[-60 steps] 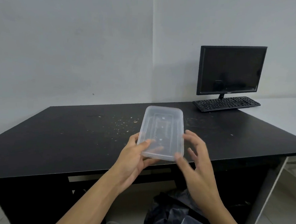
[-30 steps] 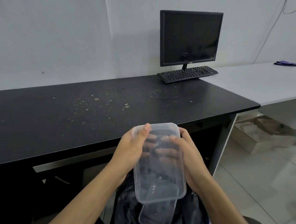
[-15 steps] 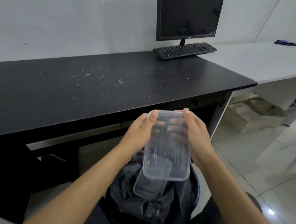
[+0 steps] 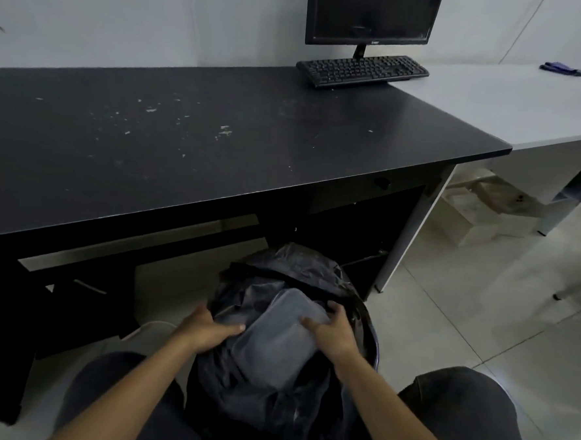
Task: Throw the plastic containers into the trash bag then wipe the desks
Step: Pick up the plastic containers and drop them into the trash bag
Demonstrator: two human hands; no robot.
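A clear plastic container (image 4: 276, 338) lies tilted inside the black trash bag (image 4: 279, 266), which lines a bin between my knees. My left hand (image 4: 207, 330) rests against the container's left side with its fingers laid flat. My right hand (image 4: 331, 329) grips the container's right edge, fingers curled over the rim. The black desk (image 4: 219, 140) stands in front of me, scattered with pale crumbs (image 4: 223, 132). A white desk (image 4: 514, 101) adjoins it on the right, with a dark blue cloth (image 4: 565, 69) at its far end.
A monitor (image 4: 373, 15) and a black keyboard (image 4: 361, 70) sit at the black desk's back right corner. Open cardboard boxes (image 4: 483, 211) lie on the tiled floor under the white desk. My knees flank the bin.
The container has gone from above the desk down into the trash bag, both hands following it. My view has tilted downward toward the bin.
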